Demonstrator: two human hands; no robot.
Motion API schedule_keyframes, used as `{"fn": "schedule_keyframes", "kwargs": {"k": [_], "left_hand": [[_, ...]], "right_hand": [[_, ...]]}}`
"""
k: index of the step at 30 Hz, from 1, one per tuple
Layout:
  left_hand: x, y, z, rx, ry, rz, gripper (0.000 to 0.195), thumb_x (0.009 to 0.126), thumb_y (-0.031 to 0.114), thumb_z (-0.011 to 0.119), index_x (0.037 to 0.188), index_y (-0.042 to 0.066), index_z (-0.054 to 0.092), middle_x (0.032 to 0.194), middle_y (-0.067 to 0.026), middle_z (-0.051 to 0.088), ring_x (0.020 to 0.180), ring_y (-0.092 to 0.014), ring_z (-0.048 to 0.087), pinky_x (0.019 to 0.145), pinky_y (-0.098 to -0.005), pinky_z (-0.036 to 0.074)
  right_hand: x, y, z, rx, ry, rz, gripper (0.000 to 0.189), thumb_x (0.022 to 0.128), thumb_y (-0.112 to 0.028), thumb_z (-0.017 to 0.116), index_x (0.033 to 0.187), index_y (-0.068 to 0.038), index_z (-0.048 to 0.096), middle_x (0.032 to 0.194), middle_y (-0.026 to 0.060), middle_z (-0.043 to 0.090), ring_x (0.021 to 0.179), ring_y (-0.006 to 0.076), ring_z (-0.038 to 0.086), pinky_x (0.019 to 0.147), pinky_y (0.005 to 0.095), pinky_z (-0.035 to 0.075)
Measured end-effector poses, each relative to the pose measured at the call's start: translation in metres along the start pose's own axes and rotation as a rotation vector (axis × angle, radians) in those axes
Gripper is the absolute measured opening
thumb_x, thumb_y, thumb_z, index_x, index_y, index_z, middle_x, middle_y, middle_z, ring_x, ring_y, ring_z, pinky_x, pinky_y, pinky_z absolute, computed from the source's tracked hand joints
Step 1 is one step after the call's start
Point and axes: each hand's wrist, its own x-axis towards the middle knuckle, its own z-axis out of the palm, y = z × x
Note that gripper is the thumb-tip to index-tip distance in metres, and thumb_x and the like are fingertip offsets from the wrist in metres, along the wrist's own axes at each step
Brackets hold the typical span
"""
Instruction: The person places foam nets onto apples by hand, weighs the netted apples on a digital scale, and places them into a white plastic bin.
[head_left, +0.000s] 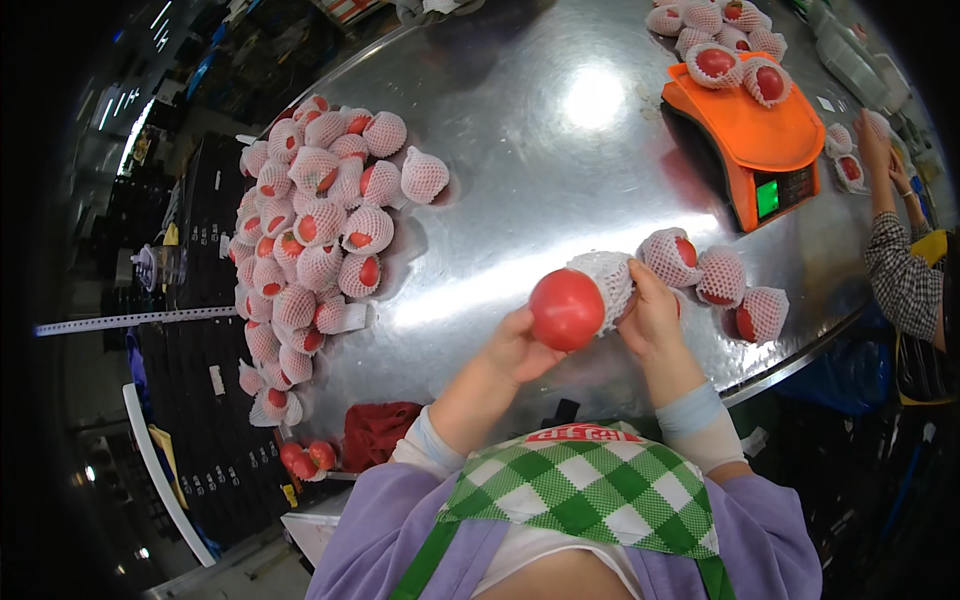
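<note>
A bare red tomato (567, 309) rests in my left hand (521, 346), its fingers beneath and beside it. My right hand (654, 311) grips a white foam net sleeve (609, 281), which sits against the tomato's right side. Both hands are above the metal table. Just beyond my right hand lie several tomatoes in foam nets, among them one netted tomato (721, 276) and another netted tomato (762, 315). A further tomato is partly hidden behind my right hand.
A large pile of netted tomatoes (319, 221) covers the left of the metal table (495, 195). An orange scale (780, 127) bears two netted tomatoes. A dark red cloth (379, 433) and bare tomatoes (306, 461) lie near the front edge. A co-worker's hands (881, 154) are at far right.
</note>
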Motion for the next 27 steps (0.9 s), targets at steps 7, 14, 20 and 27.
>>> {"fn": "schedule_keyframes", "kwargs": {"k": [7,14,20,27], "left_hand": [[0.01,0.015,0.031,-0.313,0.263,0.04,0.065,0.078,0.068,0.043,0.116,0.017,0.056,0.112,0.0044,0.061,0.085,-0.013,0.056,0.055,-0.0241,0.038],[0.008,0.014,0.02,-0.298,0.186,0.026,0.065,0.078,0.068,0.048,0.12,0.018,0.056,0.12,0.0031,0.06,0.093,-0.012,0.055,0.058,-0.0244,0.038],[0.009,0.011,0.014,-0.351,0.182,0.02,0.064,0.08,0.066,0.045,0.121,0.017,0.056,0.119,0.0019,0.06,0.092,-0.013,0.055,0.057,-0.0243,0.038],[0.004,0.008,0.004,-0.408,0.19,-0.019,0.072,0.078,0.07,0.045,0.124,0.016,0.054,0.12,0.0015,0.061,0.092,-0.013,0.056,0.055,-0.0239,0.038]], "right_hand": [[-0.02,-0.005,0.021,0.199,-0.104,0.226,0.034,0.1,-0.026,0.041,0.12,-0.001,0.053,0.116,0.01,0.062,0.106,0.0226,0.061,0.095,0.0404,0.048],[-0.015,0.0,0.008,0.121,-0.058,0.196,0.019,0.097,-0.018,0.049,0.109,-0.005,0.056,0.107,0.0062,0.063,0.098,0.0177,0.062,0.087,0.0352,0.051],[-0.017,-0.005,0.016,0.053,-0.038,0.132,0.013,0.096,-0.015,0.05,0.103,-0.006,0.057,0.1,0.0041,0.064,0.093,0.0145,0.062,0.083,0.0318,0.052],[-0.024,-0.004,0.024,-0.023,-0.114,0.084,0.011,0.096,-0.014,0.052,0.1,-0.006,0.058,0.096,0.0026,0.064,0.089,0.0126,0.062,0.08,0.03,0.051]]}}
